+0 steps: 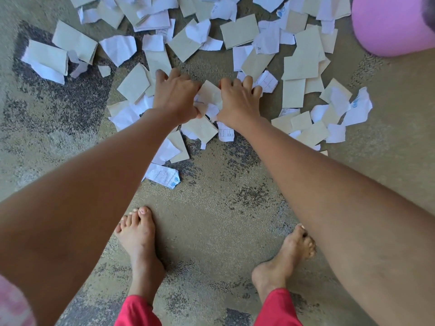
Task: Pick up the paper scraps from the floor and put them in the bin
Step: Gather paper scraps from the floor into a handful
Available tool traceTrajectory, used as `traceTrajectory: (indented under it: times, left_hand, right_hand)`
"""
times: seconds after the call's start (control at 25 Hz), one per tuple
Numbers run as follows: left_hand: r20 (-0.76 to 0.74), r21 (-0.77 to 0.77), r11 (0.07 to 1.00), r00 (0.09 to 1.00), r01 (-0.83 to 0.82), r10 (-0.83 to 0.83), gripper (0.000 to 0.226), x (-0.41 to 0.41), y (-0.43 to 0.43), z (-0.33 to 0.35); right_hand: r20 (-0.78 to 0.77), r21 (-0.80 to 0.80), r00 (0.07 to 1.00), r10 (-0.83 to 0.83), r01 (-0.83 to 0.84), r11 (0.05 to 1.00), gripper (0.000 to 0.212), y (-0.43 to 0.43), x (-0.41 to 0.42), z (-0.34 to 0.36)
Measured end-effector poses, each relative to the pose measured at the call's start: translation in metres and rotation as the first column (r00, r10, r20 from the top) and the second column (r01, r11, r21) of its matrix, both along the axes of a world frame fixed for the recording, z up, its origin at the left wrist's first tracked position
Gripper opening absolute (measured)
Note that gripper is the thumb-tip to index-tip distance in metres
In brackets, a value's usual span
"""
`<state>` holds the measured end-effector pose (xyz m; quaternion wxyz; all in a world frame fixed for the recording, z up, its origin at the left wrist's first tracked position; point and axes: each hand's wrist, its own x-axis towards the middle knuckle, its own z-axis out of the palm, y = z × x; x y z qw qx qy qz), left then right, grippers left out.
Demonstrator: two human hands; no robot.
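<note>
We see the left hand (175, 95) and the right hand (237, 100) close together, low over the carpeted floor (211, 208). Both have their fingers curled, gripping a bunch of beige and white paper scraps (210, 94) squeezed between them. More scraps lie spread to both sides and beyond the hands, reaching the foot of the pink bin (388, 27) at far right.

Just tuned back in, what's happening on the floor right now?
A person is bent over the carpet, with the left hand and the right hand gripping a bunch of paper scraps between them. Many more scraps lie scattered around. The pink bin stands off to the right, apart from the hands; nothing is going into it yet.
</note>
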<state>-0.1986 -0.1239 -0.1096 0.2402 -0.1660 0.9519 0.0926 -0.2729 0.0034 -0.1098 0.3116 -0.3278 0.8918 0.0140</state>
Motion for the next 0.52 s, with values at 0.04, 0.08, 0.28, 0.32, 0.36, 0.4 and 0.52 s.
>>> traceTrajectory:
  times: [0.04, 0.08, 0.28, 0.32, 0.36, 0.4, 0.52]
  left_hand:
    - [-0.010, 0.025, 0.999, 1.000, -0.020, 0.020, 0.041, 0.003, 0.001, 0.002]
    - [-0.018, 0.047, 0.998, 0.999, -0.046, 0.047, 0.037, 0.005, 0.002, 0.004]
    - [0.020, 0.124, 0.970, 0.978, -0.208, 0.207, 0.018, 0.015, 0.002, 0.025]
    - [0.035, 0.135, 0.966, 0.975, -0.221, 0.219, 0.018, 0.017, 0.001, 0.031]
    - [0.045, 0.147, 0.962, 0.973, -0.230, 0.225, 0.019, 0.019, 0.001, 0.037]
    - [0.047, 0.160, 0.958, 0.971, -0.238, 0.234, 0.020, 0.020, 0.001, 0.043]
    - [0.001, 0.198, 0.942, 0.962, -0.269, 0.275, 0.017, 0.016, 0.003, 0.063]
  right_hand:
    - [0.015, 0.009, 1.000, -0.001, 0.001, 1.000, 0.042, 0.001, -0.001, 0.002]
    - [0.029, 0.002, 1.000, 0.003, -0.003, 1.000, 0.034, 0.004, -0.001, 0.002]
    - [0.149, -0.156, 0.976, -0.159, 0.182, 0.971, 0.021, 0.027, 0.003, 0.018]
    - [0.190, -0.161, 0.956, -0.224, 0.255, 0.953, 0.023, 0.032, 0.003, 0.023]
    - [0.220, -0.155, 0.935, -0.278, 0.315, 0.936, 0.026, 0.037, 0.002, 0.029]
    - [0.238, -0.146, 0.917, -0.320, 0.359, 0.922, 0.028, 0.043, 0.001, 0.035]
    - [0.246, -0.168, 0.873, -0.421, 0.466, 0.869, 0.029, 0.058, -0.007, 0.057]
